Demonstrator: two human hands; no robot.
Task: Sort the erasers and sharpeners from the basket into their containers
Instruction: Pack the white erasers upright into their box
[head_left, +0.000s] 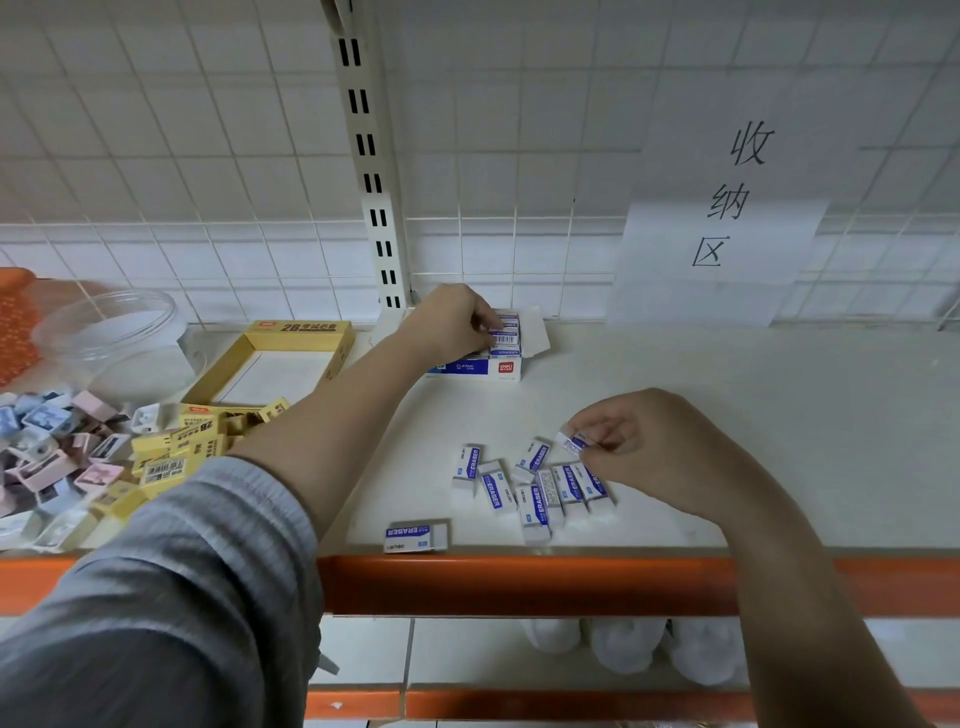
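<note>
While the left hand (457, 317) fills a cardboard box (480, 366), the right hand (639, 441) pinches a rectangular eraser (571, 441).

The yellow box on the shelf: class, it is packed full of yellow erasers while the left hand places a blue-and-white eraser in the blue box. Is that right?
Not quite. The head view shows the yellow box open and empty; the yellow erasers lie loose in front of it. The left hand does place an eraser in the blue box.

The eraser box (480, 358) sits behind the loose erasers (535, 486) on the shelf (727, 415). Left of both lies the open carton (283, 364), with the sharpener pile (57, 457) before it.
</note>
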